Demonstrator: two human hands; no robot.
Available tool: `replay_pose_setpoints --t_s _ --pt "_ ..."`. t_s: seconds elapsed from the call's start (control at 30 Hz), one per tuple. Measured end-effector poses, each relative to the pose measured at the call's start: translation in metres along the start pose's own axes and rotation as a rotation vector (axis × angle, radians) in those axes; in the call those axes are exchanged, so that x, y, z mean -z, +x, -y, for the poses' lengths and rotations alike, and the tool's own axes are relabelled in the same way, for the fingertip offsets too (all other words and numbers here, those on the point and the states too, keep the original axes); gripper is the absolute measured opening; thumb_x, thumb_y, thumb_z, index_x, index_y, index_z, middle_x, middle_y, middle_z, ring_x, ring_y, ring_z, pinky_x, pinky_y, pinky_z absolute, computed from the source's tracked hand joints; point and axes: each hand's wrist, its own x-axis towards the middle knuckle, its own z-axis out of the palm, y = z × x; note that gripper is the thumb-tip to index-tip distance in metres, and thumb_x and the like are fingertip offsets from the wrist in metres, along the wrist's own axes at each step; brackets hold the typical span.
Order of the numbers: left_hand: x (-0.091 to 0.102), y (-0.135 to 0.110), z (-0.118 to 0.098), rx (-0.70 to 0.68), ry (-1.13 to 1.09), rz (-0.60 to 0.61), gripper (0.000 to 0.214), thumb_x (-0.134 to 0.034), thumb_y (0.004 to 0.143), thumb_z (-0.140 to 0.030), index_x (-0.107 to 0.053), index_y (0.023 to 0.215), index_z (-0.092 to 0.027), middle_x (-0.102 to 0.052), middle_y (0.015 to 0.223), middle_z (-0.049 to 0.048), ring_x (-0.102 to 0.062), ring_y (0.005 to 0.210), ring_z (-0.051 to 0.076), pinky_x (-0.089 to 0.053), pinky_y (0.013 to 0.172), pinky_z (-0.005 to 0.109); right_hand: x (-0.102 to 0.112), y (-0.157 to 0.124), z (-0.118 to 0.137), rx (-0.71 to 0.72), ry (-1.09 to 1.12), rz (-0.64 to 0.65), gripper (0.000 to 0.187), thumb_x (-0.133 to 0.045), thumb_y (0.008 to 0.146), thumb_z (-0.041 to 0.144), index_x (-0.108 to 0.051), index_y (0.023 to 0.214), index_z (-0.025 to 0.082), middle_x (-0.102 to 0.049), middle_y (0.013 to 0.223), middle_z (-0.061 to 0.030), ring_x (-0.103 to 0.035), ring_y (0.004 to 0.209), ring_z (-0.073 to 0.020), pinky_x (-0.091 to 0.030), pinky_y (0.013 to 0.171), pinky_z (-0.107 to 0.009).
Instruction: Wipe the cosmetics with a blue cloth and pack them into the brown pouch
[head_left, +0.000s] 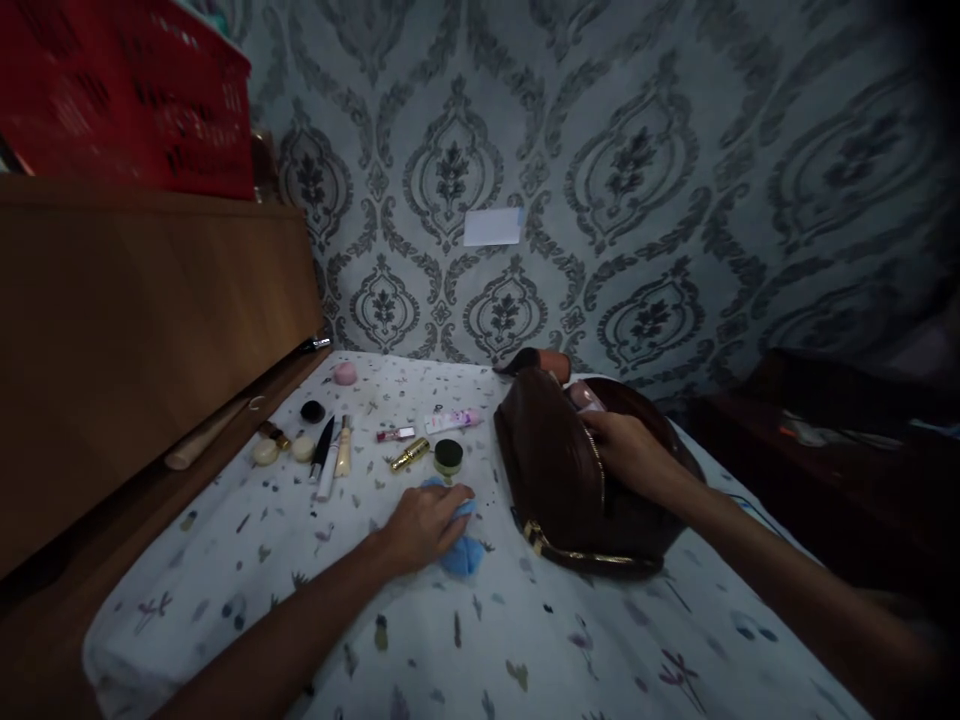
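My left hand [426, 528] presses down on the bed-like printed cover, its fingers closed over a crumpled blue cloth [462, 556]. At the opening of a brown handbag [541, 450] with a gold zip is my right hand [626, 452]. A pale pink item [585, 397] shows at its fingertips and appears held; the fingers are partly hidden by the bag. Just beyond my left hand stand a round jar with a dark lid [448, 457] and a gold tube [410, 454]. Close to them lie a white and pink squeeze tube [453, 420] and a small lip-gloss tube [395, 434].
Further left are a dark pointed tube [323, 447], a white tube [328, 472], a beige tube [343, 447] and small jars [303, 448]. A pink round item [345, 373] lies behind. A wooden cabinet [150, 330] bearing a red basket [191, 110] borders the left; patterned wall [450, 290] behind.
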Motion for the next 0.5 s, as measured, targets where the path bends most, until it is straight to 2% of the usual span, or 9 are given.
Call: replay_pose_setpoints --t_s 0.07,0.17,0.3,0.37,0.43,0.5 --pt "0.004 0.001 0.000 0.031 0.023 0.013 0.025 -0.045 0.095 -0.027 -0.057 0.116 -0.021 -0.072 0.096 0.0057 -0.069 0.088 0.019 -0.054 0.077 0.030 0.002 -0.002 0.003 -0.020 0.003 -0.020 0.031 -0.053 0.075 -0.004 -0.076 0.088 0.014 -0.077 0.091 -0.0136 -0.072 0.089 -0.0257 -0.045 0.070 -0.028" --pt "0.014 0.003 0.005 0.129 0.084 0.017 0.025 -0.047 0.094 -0.026 -0.056 0.117 -0.020 -0.072 0.099 0.0069 -0.068 0.090 0.021 -0.054 0.079 0.032 0.006 -0.009 0.005 -0.070 0.048 -0.140 0.027 -0.057 0.079 0.001 -0.076 0.095 0.012 -0.076 0.094 -0.0160 -0.071 0.090 -0.0260 -0.046 0.074 -0.030" --pt "0.034 0.009 0.024 0.347 0.206 -0.017 0.023 -0.041 0.097 -0.024 -0.056 0.114 -0.019 -0.068 0.107 0.0108 -0.064 0.100 0.024 -0.052 0.083 0.036 0.009 -0.026 0.012 -0.161 0.249 -0.453 0.021 -0.062 0.084 0.020 -0.073 0.100 0.013 -0.074 0.088 -0.0130 -0.068 0.073 -0.0221 -0.048 0.068 -0.031" --pt "0.044 0.010 0.038 0.458 0.269 -0.030 0.022 -0.040 0.097 -0.022 -0.057 0.110 -0.019 -0.066 0.110 0.0124 -0.060 0.107 0.026 -0.051 0.087 0.038 0.006 -0.040 0.022 -0.127 0.372 -0.648 0.023 -0.059 0.087 0.027 -0.072 0.102 0.016 -0.072 0.086 -0.0096 -0.064 0.063 -0.0187 -0.047 0.061 -0.030" --pt "0.051 0.009 0.052 0.570 0.333 -0.035 0.023 -0.037 0.097 -0.021 -0.057 0.109 -0.016 -0.063 0.112 0.0153 -0.056 0.112 0.029 -0.050 0.089 0.040 -0.001 -0.056 0.038 -0.040 0.433 -0.784 0.025 -0.059 0.088 0.034 -0.070 0.104 0.018 -0.069 0.077 -0.0053 -0.058 0.052 -0.0155 -0.044 0.053 -0.029" --pt "0.053 0.005 0.064 0.672 0.392 -0.029 0.028 -0.032 0.097 -0.018 -0.055 0.113 -0.012 -0.060 0.116 0.0202 -0.053 0.117 0.033 -0.049 0.088 0.043 -0.014 -0.071 0.057 0.091 0.443 -0.808 0.020 -0.059 0.089 0.031 -0.068 0.103 0.020 -0.069 0.078 -0.0042 -0.057 0.052 -0.0139 -0.046 0.054 -0.028"
